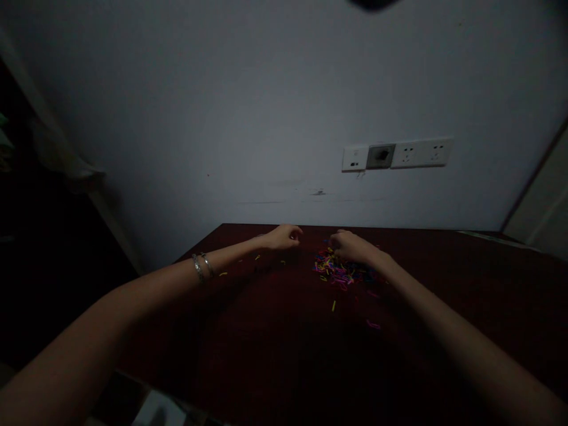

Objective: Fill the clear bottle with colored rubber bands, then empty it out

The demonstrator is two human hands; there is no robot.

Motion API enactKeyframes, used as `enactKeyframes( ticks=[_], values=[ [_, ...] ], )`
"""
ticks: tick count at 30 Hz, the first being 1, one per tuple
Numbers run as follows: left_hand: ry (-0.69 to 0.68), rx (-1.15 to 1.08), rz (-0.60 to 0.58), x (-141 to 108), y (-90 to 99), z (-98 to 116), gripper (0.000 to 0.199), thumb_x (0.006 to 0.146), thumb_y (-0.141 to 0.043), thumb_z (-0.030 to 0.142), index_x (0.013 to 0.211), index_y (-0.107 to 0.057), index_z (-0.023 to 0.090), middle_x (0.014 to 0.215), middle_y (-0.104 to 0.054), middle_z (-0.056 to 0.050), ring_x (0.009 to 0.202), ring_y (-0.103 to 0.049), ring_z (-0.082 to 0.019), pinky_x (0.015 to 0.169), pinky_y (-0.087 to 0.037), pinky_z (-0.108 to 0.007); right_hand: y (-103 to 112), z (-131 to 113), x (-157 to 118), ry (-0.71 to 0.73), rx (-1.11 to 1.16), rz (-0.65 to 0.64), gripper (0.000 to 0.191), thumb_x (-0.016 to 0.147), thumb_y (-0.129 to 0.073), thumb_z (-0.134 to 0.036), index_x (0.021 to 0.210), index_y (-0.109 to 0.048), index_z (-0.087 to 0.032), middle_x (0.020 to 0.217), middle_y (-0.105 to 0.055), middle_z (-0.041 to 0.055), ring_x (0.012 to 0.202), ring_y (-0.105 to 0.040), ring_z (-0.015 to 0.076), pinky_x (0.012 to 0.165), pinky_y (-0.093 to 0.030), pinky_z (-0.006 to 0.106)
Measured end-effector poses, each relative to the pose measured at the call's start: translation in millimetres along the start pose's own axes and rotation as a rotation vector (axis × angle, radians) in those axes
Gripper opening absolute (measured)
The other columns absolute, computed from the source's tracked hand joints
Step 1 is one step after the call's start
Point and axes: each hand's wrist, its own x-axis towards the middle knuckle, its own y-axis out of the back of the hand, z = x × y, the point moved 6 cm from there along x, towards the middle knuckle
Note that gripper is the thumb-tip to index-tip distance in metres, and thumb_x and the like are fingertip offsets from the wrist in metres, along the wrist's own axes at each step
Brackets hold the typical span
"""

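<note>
A loose pile of small, thin, coloured loops that look like rubber bands point(339, 275) lies on the dark red-brown table point(266, 313). My right hand point(350, 245) is over the far side of this pile, its fingers bent and pressed together. Whatever it pinches is hidden. To the left of the pile, my left hand point(283, 237) hovers near the table's far part. Its fingers curl, with a gap between thumb and fingertips, and I see nothing held there. Two silvery bracelets point(202, 266) circle the left wrist. A few yellow pieces point(223, 274) are scattered below that forearm.
Behind the table rises a pale wall with a row of sockets point(419, 154). Single strips lie nearer me, one yellow point(333, 306) and one pink point(373, 324). A white object point(158, 409) shows beneath the table's front left edge. The scene is dim.
</note>
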Motion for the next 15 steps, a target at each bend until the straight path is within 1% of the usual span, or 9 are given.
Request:
enactKeyframes(
  ticks=[2,4,7,9,11,13,15],
  values=[
    [0.049,0.064,-0.026,-12.7,0.5,-27.3,0.034,0.070,-0.048,0.016,0.101,-0.061,0.008,0.092,-0.063,-0.008,0.078,-0.055,-0.013,0.070,-0.041,-0.024,-12.7,-22.1,11.8,0.085,0.081,-0.032,0.028,0.068,-0.053,-0.012,0.093,-0.065,-0.014,0.094,-0.062,0.0108,0.082,-0.057,0.0189,0.071,-0.042,0.026],
    [0.157,0.149,-0.049,-28.3,0.5,-59.1,0.028,0.069,-0.048,0.015,0.092,-0.063,0.010,0.086,-0.064,-0.007,0.074,-0.056,-0.014,0.067,-0.041,-0.023,-26.3,-42.4,26.7,0.163,0.155,-0.054,0.031,0.068,-0.054,-0.013,0.098,-0.064,-0.013,0.097,-0.063,0.0106,0.087,-0.058,0.0193,0.076,-0.042,0.026],
    [0.348,0.235,-0.089,-53.8,-2.6,-105.7,0.028,0.068,-0.050,0.018,0.091,-0.064,0.013,0.085,-0.065,-0.006,0.074,-0.058,-0.015,0.063,-0.041,-0.021,-46.2,-65.8,52.2,0.220,0.223,-0.067,0.036,0.069,-0.053,-0.012,0.104,-0.063,-0.013,0.106,-0.062,0.0104,0.095,-0.057,0.0196,0.083,-0.041,0.026],
    [0.426,0.275,-0.097,-67.7,-5.1,-130.1,0.029,0.068,-0.051,0.020,0.094,-0.064,0.015,0.089,-0.065,-0.006,0.078,-0.059,-0.016,0.063,-0.041,-0.020,-58.1,-78.9,69.1,0.246,0.240,-0.078,0.039,0.069,-0.051,-0.009,0.107,-0.062,-0.013,0.109,-0.062,0.0096,0.098,-0.056,0.0191,0.086,-0.040,0.025],
    [0.443,0.295,-0.106,-75.9,-8.5,-147.4,0.034,0.067,-0.052,0.019,0.100,-0.062,0.016,0.096,-0.064,-0.007,0.082,-0.059,-0.017,0.065,-0.043,-0.020,-67.4,-90.5,84.8,0.269,0.232,-0.078,0.041,0.069,-0.049,-0.006,0.107,-0.062,-0.013,0.111,-0.061,0.0101,0.101,-0.055,0.0193,0.089,-0.038,0.025],
    [0.392,0.300,-0.123,-78.1,-13.7,-157.5,0.040,0.065,-0.053,0.016,0.105,-0.060,0.015,0.102,-0.063,-0.008,0.086,-0.059,-0.017,0.070,-0.043,-0.020,-75.4,-99.4,98.8,0.273,0.211,-0.082,0.040,0.070,-0.048,-0.006,0.107,-0.062,-0.013,0.111,-0.061,0.0111,0.104,-0.054,0.0201,0.090,-0.037,0.026],
    [0.319,0.291,-0.146,-76.1,-20.7,-163.0,0.044,0.064,-0.052,0.013,0.108,-0.059,0.014,0.104,-0.063,-0.008,0.088,-0.058,-0.016,0.075,-0.043,-0.020,-84.2,-104.4,111.2,0.241,0.194,-0.115,0.040,0.071,-0.048,-0.006,0.107,-0.062,-0.013,0.110,-0.062,0.0113,0.104,-0.054,0.0203,0.089,-0.038,0.026]
  ],
)
